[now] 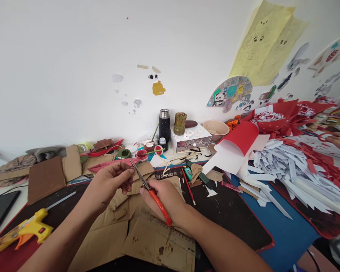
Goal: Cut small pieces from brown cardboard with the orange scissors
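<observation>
My right hand is closed around the red handles of the scissors, which sit just above the flattened cardboard on the desk. Their long axis runs diagonally: handles low and toward my right wrist, metal blades pointing up and away to the left, tips near the far edge of the cardboard. My left hand is curled beside the blades, fingertips pinched together at them; what they pinch is too small to tell. A yellow glue gun lies left of the cardboard.
</observation>
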### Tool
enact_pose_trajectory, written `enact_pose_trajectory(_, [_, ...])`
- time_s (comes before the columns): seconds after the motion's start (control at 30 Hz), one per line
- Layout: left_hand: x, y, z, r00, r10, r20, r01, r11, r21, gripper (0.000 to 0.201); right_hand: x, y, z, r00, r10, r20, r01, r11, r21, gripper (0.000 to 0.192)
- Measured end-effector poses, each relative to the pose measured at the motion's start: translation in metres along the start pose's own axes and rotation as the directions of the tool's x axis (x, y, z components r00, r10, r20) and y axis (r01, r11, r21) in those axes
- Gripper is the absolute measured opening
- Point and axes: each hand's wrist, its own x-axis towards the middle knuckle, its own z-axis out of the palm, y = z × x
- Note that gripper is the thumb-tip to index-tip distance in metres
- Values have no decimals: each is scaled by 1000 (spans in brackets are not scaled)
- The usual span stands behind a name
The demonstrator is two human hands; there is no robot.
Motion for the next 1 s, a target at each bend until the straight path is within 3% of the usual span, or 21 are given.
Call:
enact_pose_trajectory(0.37, [0, -5, 2, 999, -43, 3, 43, 998, -41, 44, 2, -1, 3, 999, 32, -24, -32, 999, -8, 35])
enact_pose_trajectory(0.5, [2, -9, 2, 999, -36, -16, 35, 996, -81, 45, 1, 1, 3, 998, 66, -24, -62, 988, 138, 34])
enact_pose_trajectory(0.7, [1, -9, 3, 998, -52, -26, 49, 993, -110, 46, 3, 4, 3, 970, 223, 95, -241, 842, 482, 37])
enact_pose_trajectory(1.0, [-6, -7, 12, 994, -46, 100, 55, 995, -85, 53, 12, 0, -3, 950, 289, 116, -288, 675, 680, 56])
